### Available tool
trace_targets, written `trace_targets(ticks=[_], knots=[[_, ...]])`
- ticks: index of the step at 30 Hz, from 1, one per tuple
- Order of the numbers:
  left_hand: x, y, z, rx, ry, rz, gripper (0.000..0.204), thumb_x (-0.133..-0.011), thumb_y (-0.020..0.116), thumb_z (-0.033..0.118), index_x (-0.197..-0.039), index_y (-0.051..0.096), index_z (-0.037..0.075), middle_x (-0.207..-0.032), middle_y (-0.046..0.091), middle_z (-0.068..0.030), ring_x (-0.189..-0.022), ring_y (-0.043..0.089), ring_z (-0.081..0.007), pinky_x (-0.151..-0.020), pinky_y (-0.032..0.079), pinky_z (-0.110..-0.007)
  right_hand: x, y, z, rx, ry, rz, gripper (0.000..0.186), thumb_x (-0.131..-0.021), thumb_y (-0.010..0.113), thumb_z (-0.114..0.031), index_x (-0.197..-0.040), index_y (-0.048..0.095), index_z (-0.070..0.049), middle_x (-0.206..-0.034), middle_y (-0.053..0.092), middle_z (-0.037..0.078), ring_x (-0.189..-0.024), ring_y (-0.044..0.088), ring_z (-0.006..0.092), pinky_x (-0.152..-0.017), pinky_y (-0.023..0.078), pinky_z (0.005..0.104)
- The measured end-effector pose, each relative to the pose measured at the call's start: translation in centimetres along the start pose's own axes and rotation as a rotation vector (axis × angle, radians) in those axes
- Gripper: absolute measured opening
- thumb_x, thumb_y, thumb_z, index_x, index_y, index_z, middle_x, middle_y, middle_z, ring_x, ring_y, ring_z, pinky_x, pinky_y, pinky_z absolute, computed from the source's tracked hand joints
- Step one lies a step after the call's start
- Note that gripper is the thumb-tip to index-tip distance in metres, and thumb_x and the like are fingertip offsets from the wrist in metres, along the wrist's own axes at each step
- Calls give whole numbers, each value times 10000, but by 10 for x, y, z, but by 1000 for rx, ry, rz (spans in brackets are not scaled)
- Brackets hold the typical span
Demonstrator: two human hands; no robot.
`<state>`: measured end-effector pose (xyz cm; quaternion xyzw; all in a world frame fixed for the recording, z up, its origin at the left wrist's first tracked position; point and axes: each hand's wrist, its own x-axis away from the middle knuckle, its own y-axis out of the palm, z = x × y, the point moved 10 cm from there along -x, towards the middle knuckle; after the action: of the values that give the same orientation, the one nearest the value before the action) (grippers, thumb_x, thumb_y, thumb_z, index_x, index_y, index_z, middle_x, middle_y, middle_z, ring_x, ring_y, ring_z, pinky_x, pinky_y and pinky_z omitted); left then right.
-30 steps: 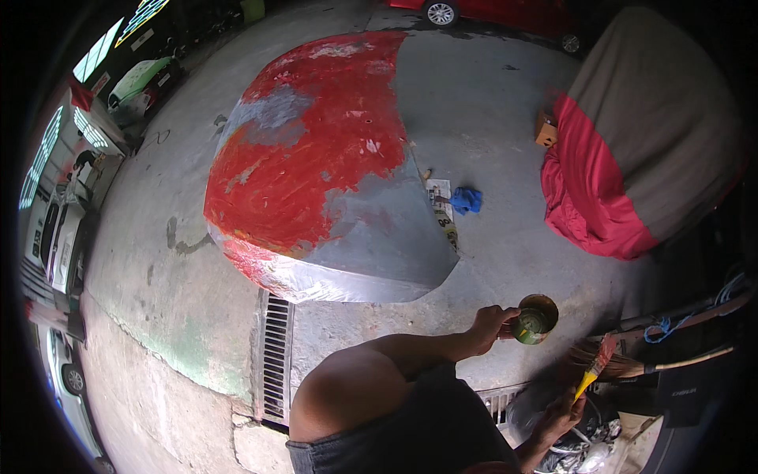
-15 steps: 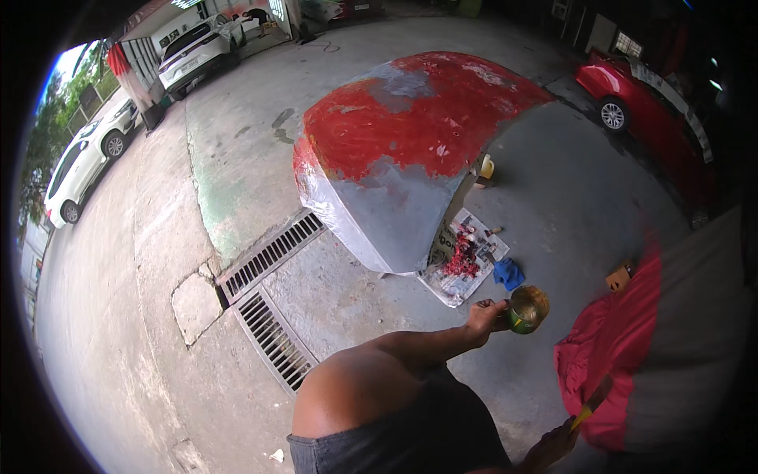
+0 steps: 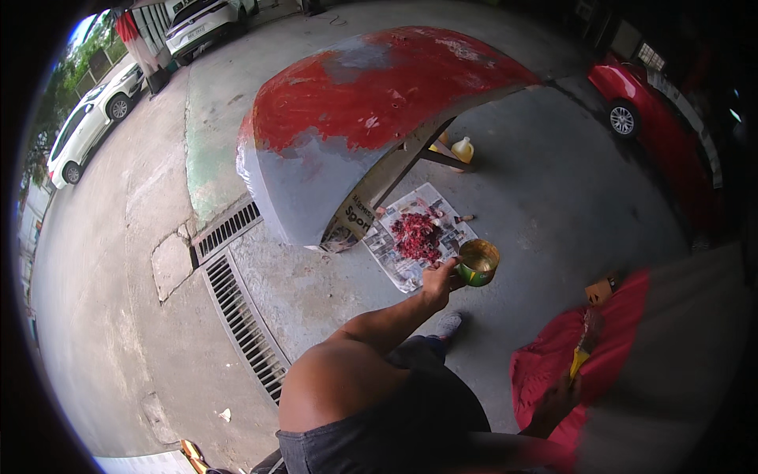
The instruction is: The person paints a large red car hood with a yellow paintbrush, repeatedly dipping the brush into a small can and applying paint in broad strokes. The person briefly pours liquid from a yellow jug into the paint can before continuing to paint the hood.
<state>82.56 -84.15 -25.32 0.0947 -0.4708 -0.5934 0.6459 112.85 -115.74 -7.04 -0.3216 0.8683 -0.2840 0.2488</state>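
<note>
My left hand is closed on the side of a round metal can, green outside, with an amber-stained inner wall. Whatever lies at its bottom is hard to make out. At the lower right, my right hand grips a paintbrush by its yellow handle, the brown bristle end pointing up and away. Beyond the can lies a newspaper sheet with a heap of red scrapings. Farther off rests a large curved car panel, patchy red paint over grey.
A dark stand supports the panel, with a yellowish jug beside it. Red cloth and a small cardboard box lie right. Drain grates cross the floor left. A red car and white cars stand around.
The view has shifted, so the panel and newspaper sit farther left and higher. Both hands still hold the can and brush; the brush now points more upright. A shoe shows below my left hand.
</note>
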Motion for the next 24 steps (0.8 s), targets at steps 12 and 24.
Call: trace_targets(ticks=[12,24], knots=[[-166,178,-124,-59,58,11,288,-881,798,185,-858,532,77,-884,686,-113,-747,710,-238,-708,646,-457,-277,15,25,-538,377,-53,147,-995,626,-169,-1050,637,-33,-653,398,-73,-511,332,13,-463,257,220],[-303,244,-147,-262,263,7,561,-997,572,467,-1394,540,72,-1232,648,-216,-1162,638,-334,-1009,493,-474,-558,74,154,-898,375,-215,182,-978,707,-205,-1050,662,-44,-705,489,-78,-574,405,9,-494,312,200]])
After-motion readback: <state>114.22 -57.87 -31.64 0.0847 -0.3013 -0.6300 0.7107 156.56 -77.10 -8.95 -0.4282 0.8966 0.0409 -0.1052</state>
